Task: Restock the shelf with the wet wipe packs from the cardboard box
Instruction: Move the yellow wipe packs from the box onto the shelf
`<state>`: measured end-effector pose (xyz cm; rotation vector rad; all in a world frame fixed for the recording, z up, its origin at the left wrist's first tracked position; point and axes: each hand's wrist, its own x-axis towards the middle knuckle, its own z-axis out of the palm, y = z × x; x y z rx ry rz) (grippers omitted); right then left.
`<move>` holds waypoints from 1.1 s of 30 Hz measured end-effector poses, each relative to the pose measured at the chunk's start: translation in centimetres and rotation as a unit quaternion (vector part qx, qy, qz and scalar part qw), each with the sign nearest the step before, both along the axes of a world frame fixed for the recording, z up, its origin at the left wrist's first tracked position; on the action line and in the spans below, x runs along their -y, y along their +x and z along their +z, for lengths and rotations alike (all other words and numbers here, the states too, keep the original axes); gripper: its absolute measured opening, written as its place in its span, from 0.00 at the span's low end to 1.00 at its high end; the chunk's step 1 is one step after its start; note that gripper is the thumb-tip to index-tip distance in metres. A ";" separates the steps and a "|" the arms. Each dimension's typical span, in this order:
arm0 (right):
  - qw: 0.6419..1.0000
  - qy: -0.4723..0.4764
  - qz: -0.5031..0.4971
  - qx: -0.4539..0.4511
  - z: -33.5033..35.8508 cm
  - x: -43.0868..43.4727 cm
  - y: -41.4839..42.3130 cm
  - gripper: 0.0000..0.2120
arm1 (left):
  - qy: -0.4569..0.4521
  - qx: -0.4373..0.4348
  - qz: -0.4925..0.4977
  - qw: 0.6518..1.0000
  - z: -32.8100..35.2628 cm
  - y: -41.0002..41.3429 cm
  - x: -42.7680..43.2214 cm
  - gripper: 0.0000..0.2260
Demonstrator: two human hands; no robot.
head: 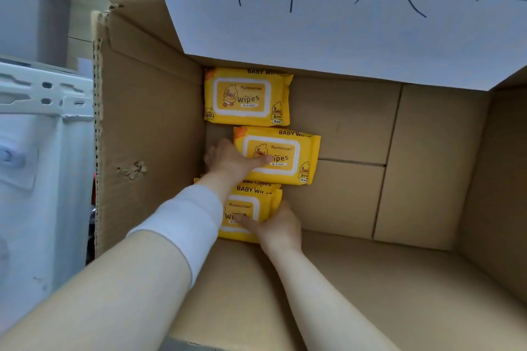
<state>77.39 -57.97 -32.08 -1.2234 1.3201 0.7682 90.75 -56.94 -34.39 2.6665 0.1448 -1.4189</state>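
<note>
My left grip (228, 159) pinches a wipes pack (296, 157); right grip (278, 226) clamps the stack (245, 202) just behind it. I'd lift both level.

Left hand (231, 161) grips the middle pack (285, 157), thumb on top. We can't see its fingers, which are tucked past the pack's left edge. It's the same with the right hand (278, 226) on the near pack (245, 208): the fingers are hidden at its right side. The sleeve (182, 222) covers that pack's left part. A fourth pack (256, 182) shows only a strip. The sheet (313, 23) hides the far pack's (248, 97) top edge, and its scrawl is cut off at the top. The box (427, 151) is cut off at right and bottom. The white structure (42, 94) at left is blurred. We can't read the packs' small print.
</note>
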 end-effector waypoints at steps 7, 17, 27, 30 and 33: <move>0.987 0.101 -0.079 0.098 1.1 4.1 -2.5 0.12 | -0.140 -0.049 0.072 0.986 1.2 -0.3 0.7 0.32; 0.993 -0.014 -0.070 0.094 12.3 12.8 -8.6 0.11 | -0.245 0.046 0.086 0.964 14.6 0.0 0.6 0.41; 0.963 -0.085 -0.040 0.253 28.1 10.0 -14.2 0.11 | -0.413 0.143 0.246 0.865 36.2 -9.3 -11.0 0.25; 0.949 -0.085 -0.009 0.302 33.9 7.4 -16.6 0.11 | -0.452 0.184 0.269 0.830 43.7 -13.6 -15.6 0.18; 0.933 -0.068 0.019 0.352 40.2 4.0 -17.8 0.11 | -0.465 0.237 0.275 0.808 51.5 -17.5 -20.8 0.18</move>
